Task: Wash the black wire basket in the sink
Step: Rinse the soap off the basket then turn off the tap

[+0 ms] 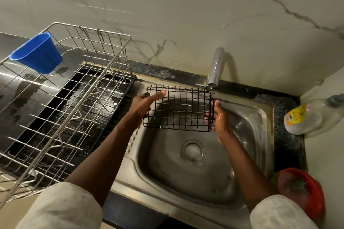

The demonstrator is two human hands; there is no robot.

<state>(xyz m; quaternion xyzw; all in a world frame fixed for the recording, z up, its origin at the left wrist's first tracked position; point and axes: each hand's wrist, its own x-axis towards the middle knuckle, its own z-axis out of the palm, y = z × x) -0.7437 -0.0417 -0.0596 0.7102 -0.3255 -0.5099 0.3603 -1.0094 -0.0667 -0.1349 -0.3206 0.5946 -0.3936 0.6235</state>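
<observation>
Steel sink [257, 111], marble wall behind. Basket [179, 111] is above the sink; your left hand [147, 106] grips one end, right hand [220, 120] the other. Light, stiff, probably wet-slick wire: hold by the ends.

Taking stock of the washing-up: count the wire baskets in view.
2: the black wire basket held over the sink; the steel wire basket left of it. Others may lie outside the frame.

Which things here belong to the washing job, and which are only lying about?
In the job: black wire basket, left hand, right hand, tap, sink.
Lying about: dish rack, blue cup, plastic bottle, red bowl.
</observation>
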